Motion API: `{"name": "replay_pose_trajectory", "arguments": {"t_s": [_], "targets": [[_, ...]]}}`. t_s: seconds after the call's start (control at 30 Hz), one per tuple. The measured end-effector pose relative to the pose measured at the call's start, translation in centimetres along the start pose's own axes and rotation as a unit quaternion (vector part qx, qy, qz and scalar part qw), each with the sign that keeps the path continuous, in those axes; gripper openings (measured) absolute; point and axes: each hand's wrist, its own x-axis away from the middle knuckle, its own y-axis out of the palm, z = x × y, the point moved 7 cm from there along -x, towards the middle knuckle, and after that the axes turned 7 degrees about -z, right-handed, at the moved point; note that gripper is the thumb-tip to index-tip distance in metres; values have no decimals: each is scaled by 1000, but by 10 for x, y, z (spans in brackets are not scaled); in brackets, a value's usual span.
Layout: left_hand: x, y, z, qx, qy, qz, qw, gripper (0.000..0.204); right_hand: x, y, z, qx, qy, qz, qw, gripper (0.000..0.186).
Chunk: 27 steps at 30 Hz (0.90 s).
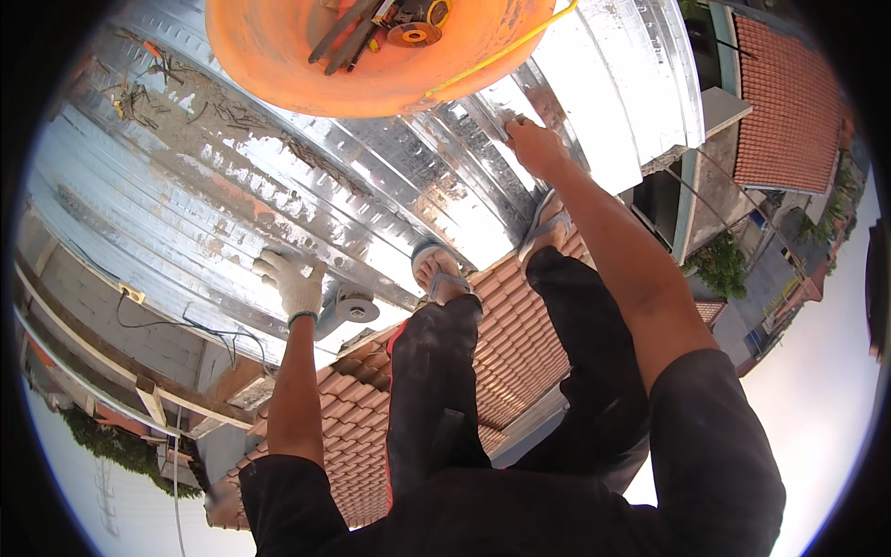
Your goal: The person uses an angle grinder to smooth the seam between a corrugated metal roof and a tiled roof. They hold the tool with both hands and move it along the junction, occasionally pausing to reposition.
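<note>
Now: grinder (351,309) just right of your gloved left hand (296,283), fingers spread; your right hand (535,147) farther, curled, can't tell if clamped.

One head-worn fisheye looks steeply down past the person's black T-shirt (520,520) at ribbed metal sheeting (385,246), its wide circle taking in the gloved left hand (299,288), the bare right hand (538,148) and, farther off, red-tiled roofing (789,111)
</note>
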Motion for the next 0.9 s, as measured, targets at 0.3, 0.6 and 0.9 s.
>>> {"name": "replay_pose_trajectory", "arguments": {"t_s": [0.3,0.6,0.9], "targets": [[0,2,1,15,-13,-10,1000,122,-2,11,1,-27,23,36,999,24],[-6,10,-24,-47,19,20,999,114,-22,7,-13,-14,15,-26,999,24],[-1,4,8,-5,0,34,999,143,44,-76,-8,59,-122,-62,989,21]]}}
